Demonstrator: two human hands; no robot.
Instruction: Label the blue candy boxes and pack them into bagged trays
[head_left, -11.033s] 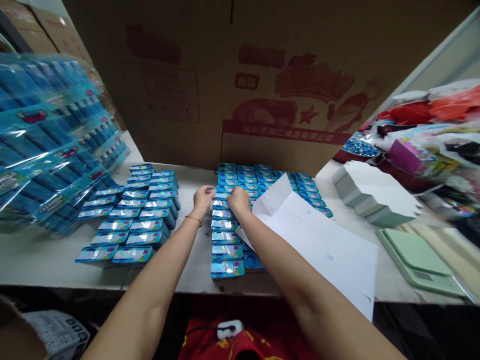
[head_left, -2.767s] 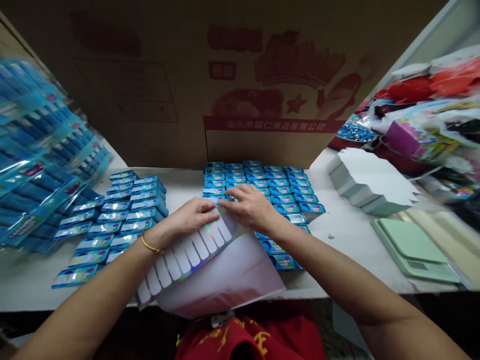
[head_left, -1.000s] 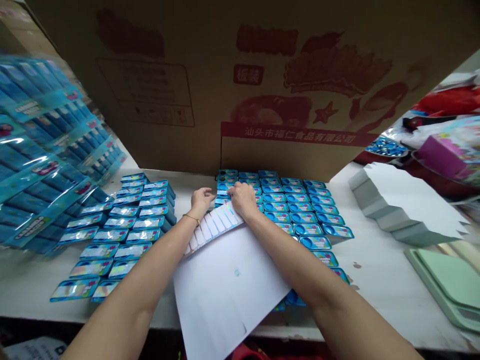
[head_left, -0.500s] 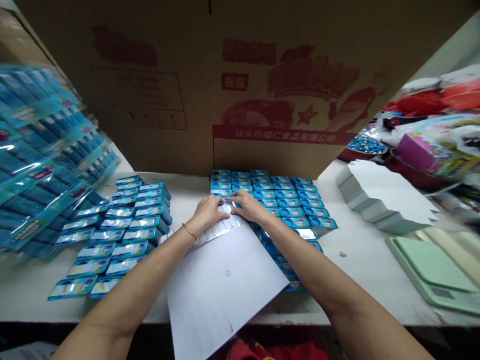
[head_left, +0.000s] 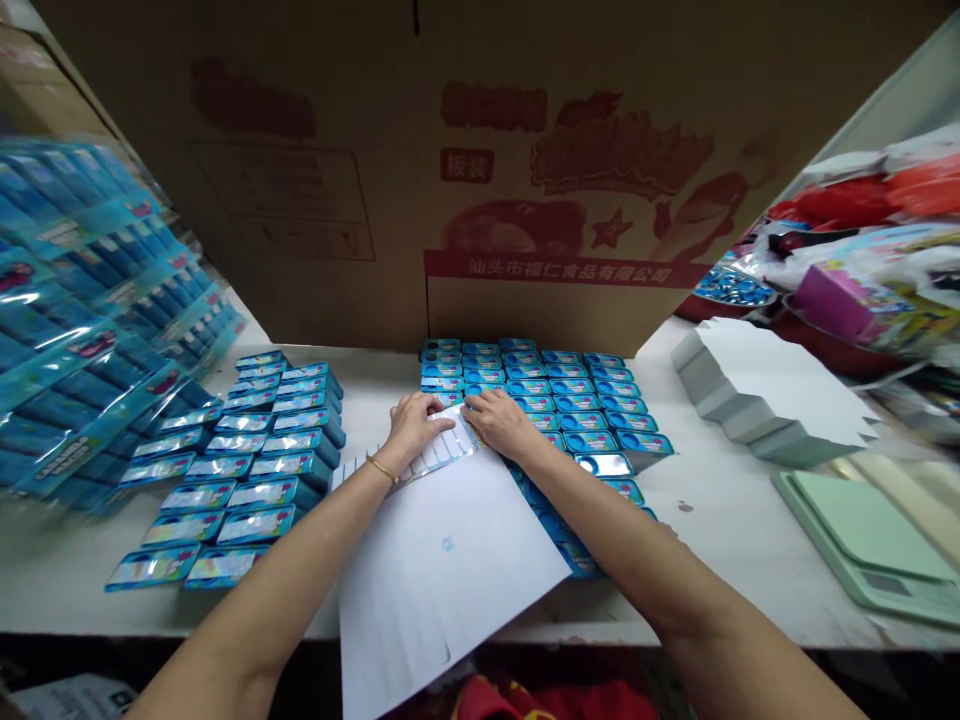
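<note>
A large white sheet (head_left: 450, 580) with a shiny, clear label strip (head_left: 442, 455) along its far edge hangs slanted over the table's front. My left hand (head_left: 412, 425) pinches this sheet near its far edge, the wrist wearing a gold bangle. Close beside it, my right hand (head_left: 499, 418) has its fingers closed at the strip's right corner; whether a single label is between the fingertips is too small to make out. Under and beyond my right hand stand rows of small blue packs (head_left: 581, 422). Left of the sheet are more blue packs (head_left: 259, 492) with shiny labels on top.
A big cardboard carton (head_left: 570, 310) stands across the back. Wrapped blue packs (head_left: 82, 330) are stacked at the far left. On the right are a stack of white cards (head_left: 772, 390), a green scale (head_left: 870, 540) and a purple box (head_left: 829, 300) among plastic bags.
My right hand has shifted slightly down and right along the sheet's far edge. The sheet has tilted a little, showing more of the label strip between my hands.
</note>
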